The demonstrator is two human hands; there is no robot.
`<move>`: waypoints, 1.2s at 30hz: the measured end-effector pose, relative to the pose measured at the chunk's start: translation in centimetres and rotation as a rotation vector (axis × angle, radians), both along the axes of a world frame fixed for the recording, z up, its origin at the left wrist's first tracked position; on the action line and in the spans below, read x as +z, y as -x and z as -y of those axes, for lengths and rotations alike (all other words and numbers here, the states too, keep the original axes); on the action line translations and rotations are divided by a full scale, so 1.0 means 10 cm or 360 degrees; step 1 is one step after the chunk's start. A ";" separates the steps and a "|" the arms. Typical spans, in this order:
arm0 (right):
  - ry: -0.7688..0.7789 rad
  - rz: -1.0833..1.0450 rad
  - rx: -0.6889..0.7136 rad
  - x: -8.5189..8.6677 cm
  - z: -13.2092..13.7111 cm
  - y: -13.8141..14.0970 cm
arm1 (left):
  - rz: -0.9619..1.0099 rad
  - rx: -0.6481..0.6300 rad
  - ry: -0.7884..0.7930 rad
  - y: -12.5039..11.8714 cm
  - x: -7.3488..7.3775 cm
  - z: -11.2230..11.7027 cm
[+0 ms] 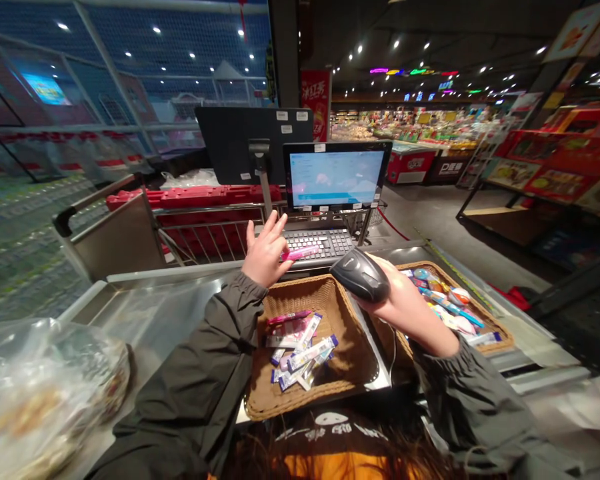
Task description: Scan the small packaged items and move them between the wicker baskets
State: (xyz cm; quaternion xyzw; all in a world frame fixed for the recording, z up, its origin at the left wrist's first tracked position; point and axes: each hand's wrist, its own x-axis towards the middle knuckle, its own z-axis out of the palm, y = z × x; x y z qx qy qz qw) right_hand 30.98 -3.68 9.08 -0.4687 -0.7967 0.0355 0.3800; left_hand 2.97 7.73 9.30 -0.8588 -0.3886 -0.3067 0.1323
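Observation:
My left hand (267, 250) pinches a slim pink stick-shaped item (303, 253) between thumb and finger, its other fingers raised. The item looks like a pen, held level in front of the keyboard (325, 241). In my right hand (397, 293) is a black barcode scanner (363, 275), its head tilted toward the pink item. Below both hands stands a wicker basket (347, 333). Inside it lie several slim white-and-blue packets (313, 352) and a dark pink stick-shaped item (289, 317). The scanner's handle is hidden in my palm.
A lit checkout screen (336, 177) and a second monitor's dark back (243, 143) stand behind the keyboard. On the right is another wicker basket (503, 340) of small colourful goods. A clear plastic bag (45, 393) lies at left on the metal counter (160, 313).

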 end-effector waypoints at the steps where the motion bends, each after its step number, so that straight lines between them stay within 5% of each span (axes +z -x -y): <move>1: 0.0017 -0.0005 -0.0008 -0.01 0.00 0.00 | -0.0017 -0.0010 0.0024 0.00 -0.05 0.00; 15: 0.0287 0.0007 -0.0093 -0.26 -0.01 -0.04 | -0.0393 -0.0178 0.0557 -0.10 -1.00 0.11; 28: 0.0356 -0.0124 -0.0254 -0.29 -0.05 -0.35 | -0.0769 -0.0279 0.1212 -0.33 -1.95 0.16; 32: 0.0374 -0.0178 -0.0320 -0.30 0.02 -0.51 | -0.0813 -0.0198 0.1225 -0.31 -2.07 0.18; 36: 0.0398 -0.0300 -0.0462 -0.28 0.20 -0.79 | -0.0808 -0.0308 0.1087 -0.42 -1.92 0.16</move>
